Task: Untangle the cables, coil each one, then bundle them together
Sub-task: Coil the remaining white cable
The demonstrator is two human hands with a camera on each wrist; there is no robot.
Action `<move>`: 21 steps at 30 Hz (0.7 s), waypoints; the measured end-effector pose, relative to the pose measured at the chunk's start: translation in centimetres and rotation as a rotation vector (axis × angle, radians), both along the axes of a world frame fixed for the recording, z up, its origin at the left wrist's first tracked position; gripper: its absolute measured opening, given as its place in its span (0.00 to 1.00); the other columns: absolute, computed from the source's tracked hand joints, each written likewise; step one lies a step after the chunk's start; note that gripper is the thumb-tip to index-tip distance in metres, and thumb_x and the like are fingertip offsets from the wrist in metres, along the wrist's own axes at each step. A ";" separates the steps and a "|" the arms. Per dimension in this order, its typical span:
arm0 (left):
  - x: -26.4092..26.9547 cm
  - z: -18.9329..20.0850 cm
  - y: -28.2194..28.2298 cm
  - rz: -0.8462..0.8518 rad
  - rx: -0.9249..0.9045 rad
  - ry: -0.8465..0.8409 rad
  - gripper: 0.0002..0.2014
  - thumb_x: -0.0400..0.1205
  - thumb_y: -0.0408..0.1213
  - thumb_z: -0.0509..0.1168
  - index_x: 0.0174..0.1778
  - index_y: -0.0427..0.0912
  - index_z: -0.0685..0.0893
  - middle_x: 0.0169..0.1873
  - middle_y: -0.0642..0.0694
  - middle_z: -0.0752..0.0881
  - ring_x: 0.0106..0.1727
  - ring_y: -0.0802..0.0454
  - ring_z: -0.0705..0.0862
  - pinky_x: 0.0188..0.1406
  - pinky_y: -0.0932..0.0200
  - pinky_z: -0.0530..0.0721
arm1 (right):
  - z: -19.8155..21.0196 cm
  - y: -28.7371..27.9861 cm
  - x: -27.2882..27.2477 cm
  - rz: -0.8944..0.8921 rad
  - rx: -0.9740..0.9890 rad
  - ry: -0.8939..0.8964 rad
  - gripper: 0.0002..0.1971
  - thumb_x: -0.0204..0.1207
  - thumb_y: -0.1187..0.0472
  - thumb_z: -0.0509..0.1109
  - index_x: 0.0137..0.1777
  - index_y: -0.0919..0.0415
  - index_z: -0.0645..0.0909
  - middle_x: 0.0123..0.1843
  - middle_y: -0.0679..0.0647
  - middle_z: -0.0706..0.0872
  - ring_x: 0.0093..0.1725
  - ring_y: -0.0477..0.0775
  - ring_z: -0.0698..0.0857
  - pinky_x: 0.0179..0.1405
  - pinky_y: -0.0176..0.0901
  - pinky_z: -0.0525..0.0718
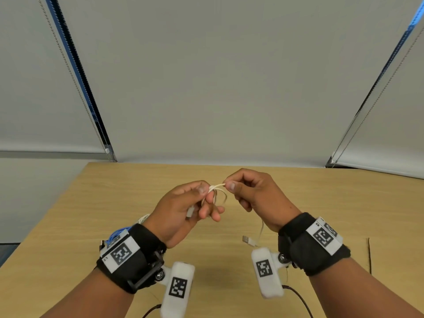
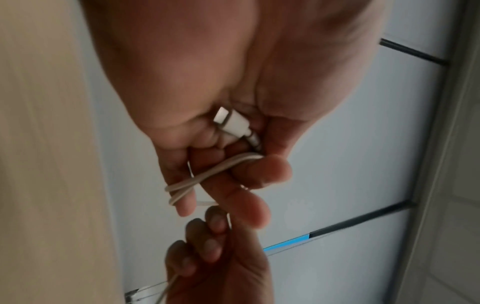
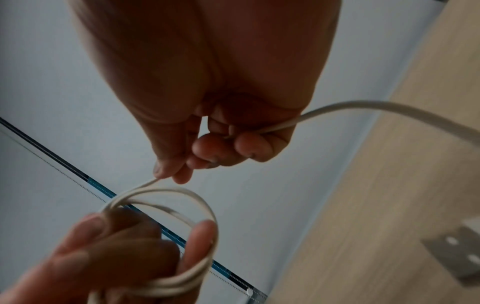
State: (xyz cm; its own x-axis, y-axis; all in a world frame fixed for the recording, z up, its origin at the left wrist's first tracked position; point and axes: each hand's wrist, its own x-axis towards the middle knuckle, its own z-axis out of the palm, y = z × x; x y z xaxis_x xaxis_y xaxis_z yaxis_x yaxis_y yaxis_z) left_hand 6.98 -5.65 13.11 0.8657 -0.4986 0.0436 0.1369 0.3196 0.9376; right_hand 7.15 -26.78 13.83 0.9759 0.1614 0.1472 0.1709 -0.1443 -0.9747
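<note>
Here both hands [image 1: 181, 210] [image 1: 257, 196] pinch the seemingly half-coiled white cable [image 1: 216, 187]

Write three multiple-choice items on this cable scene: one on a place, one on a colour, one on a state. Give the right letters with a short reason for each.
1. Where is the USB plug at the cable's loose end?
A. down near the table, below the right wrist
B. inside the left palm
C. on the window blind

2. What colour is the cable being wound?
A. black
B. white
C. red

3. How does the left hand stand to the cable?
A. flat on the table, touching nothing
B. holding loops of it wound round its fingers
C. open above it

Answers: 1 A, the head view shows the metal plug hanging low below the right hand. 2 B, the loops look white in both wrist views. 3 B, the right wrist view shows several loops round the left fingers.
</note>
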 end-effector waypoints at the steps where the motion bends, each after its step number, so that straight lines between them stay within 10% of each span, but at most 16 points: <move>1: 0.0 0.2 0.1 -0.001 -0.030 0.008 0.13 0.86 0.38 0.58 0.39 0.35 0.80 0.24 0.39 0.78 0.35 0.39 0.86 0.72 0.30 0.78 | -0.3 0.2 0.1 0.005 0.006 0.008 0.05 0.82 0.59 0.74 0.46 0.58 0.89 0.30 0.50 0.80 0.26 0.48 0.75 0.25 0.40 0.73; 8: 1.0 1.1 0.8 0.055 -0.344 0.114 0.16 0.91 0.41 0.52 0.41 0.40 0.76 0.66 0.24 0.84 0.66 0.30 0.86 0.69 0.40 0.83 | -2.6 1.1 -0.5 0.002 -0.049 0.073 0.08 0.86 0.58 0.68 0.48 0.54 0.89 0.31 0.49 0.81 0.26 0.47 0.75 0.24 0.37 0.73; 14: 2.4 1.0 1.7 0.385 -0.486 0.141 0.16 0.92 0.41 0.51 0.44 0.39 0.77 0.67 0.29 0.85 0.70 0.35 0.84 0.70 0.40 0.79 | -4.3 3.0 -2.4 0.146 -0.185 0.198 0.08 0.87 0.56 0.65 0.56 0.48 0.86 0.30 0.48 0.77 0.25 0.44 0.71 0.23 0.35 0.73; 17: 2.9 0.2 1.8 0.575 -0.260 -0.005 0.12 0.92 0.35 0.52 0.50 0.36 0.78 0.63 0.35 0.89 0.67 0.42 0.87 0.69 0.42 0.81 | -3.9 3.6 -2.8 0.206 -0.303 0.223 0.08 0.86 0.53 0.66 0.52 0.54 0.84 0.32 0.48 0.79 0.27 0.45 0.74 0.28 0.38 0.75; 21: 2.9 -1.2 1.9 0.644 0.475 -0.365 0.11 0.89 0.39 0.58 0.41 0.45 0.79 0.64 0.56 0.89 0.63 0.66 0.85 0.66 0.55 0.81 | -2.4 3.2 -3.3 0.252 -0.383 0.174 0.10 0.85 0.51 0.68 0.47 0.57 0.83 0.32 0.45 0.80 0.29 0.45 0.77 0.32 0.39 0.79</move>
State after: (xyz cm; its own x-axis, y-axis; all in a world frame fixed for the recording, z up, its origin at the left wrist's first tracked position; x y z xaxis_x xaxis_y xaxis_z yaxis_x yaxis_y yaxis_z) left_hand 9.91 -3.78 11.87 0.9575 0.0465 0.2847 -0.2699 -0.2040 0.9410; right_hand 3.83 -23.58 11.44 0.9042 0.4067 -0.1307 0.0860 -0.4729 -0.8769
